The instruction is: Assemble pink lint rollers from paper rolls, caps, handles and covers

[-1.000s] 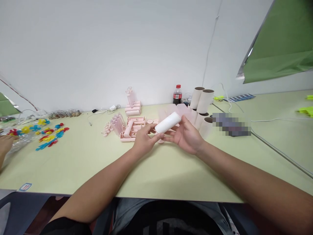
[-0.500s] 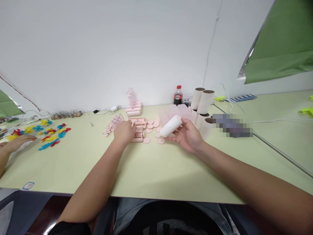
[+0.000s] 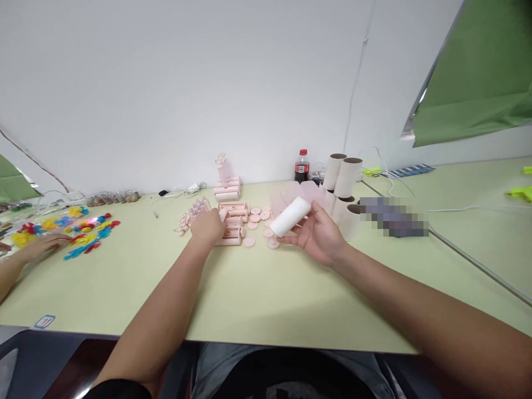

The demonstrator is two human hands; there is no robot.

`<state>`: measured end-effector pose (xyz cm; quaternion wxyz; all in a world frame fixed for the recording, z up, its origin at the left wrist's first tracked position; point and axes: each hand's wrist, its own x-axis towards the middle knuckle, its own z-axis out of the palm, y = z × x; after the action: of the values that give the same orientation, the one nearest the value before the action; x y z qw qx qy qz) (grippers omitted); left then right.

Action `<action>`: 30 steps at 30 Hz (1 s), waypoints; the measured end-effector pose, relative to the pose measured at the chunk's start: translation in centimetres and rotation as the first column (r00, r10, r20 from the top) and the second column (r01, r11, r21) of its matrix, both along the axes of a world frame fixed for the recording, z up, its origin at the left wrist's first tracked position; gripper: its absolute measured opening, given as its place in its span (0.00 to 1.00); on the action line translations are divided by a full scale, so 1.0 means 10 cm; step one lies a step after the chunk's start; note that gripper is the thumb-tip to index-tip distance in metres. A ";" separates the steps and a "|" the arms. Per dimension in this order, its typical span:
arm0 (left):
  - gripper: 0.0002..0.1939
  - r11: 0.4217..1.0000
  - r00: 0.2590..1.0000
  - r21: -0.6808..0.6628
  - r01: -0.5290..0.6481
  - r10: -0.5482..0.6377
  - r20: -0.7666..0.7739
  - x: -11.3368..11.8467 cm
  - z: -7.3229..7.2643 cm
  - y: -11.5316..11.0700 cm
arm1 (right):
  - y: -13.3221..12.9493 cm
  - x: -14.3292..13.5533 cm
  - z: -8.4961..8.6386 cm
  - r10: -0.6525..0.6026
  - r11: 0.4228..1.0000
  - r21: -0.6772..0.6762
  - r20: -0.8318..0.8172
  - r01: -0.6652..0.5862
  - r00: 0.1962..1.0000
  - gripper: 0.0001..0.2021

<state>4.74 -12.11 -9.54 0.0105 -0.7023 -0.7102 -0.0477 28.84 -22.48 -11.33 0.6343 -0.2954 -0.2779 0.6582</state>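
My right hand (image 3: 322,235) holds a white lint-roller refill roll (image 3: 291,216) at a tilt above the table, thumb at its upper end and fingers beneath. Further left, my left hand (image 3: 206,226) reaches in among the pink plastic parts, its fingers curled. A small pale pink piece (image 3: 223,214) shows by its fingertips; what the fingers grip is mostly hidden. Pink roller holders (image 3: 233,209) lie just right of that hand, and pink handle pieces (image 3: 199,208) on its left. Several round pink caps (image 3: 254,218) are scattered between both hands.
Behind the roll stand translucent pink covers (image 3: 310,191) and stacked white rolls (image 3: 348,177). A cola bottle (image 3: 302,166) is near the wall. Cables (image 3: 477,266) cross the right side. At left, another person's hand (image 3: 45,246) touches colourful plastic pieces (image 3: 87,239).
My left hand has shifted slightly left, and a pale pink piece now shows at its fingertips. The roll in my right hand is nearly unmoved. The other person's hand moved right.
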 end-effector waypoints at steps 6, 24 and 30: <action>0.21 0.990 0.982 0.141 0.023 -0.048 0.182 -0.02 0.14 -0.12 | 0.00 0.02 -0.01 0.000 1.000 -0.007 -0.004 0.000 1.000 0.16; 0.25 0.801 0.057 0.356 0.481 -0.434 0.899 0.55 -0.31 -0.63 | -0.04 0.01 0.06 0.289 0.955 -0.080 0.045 -0.285 0.956 0.28; 0.27 0.797 0.004 0.371 0.476 -0.424 0.906 0.59 -0.35 -0.63 | -0.04 0.00 0.03 0.346 0.936 -0.093 0.043 -0.341 0.937 0.30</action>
<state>10.63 -18.45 -13.08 -0.4700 -0.6932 -0.2876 -0.4647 28.80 -22.92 -11.01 0.4883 -0.2878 -0.3158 0.7609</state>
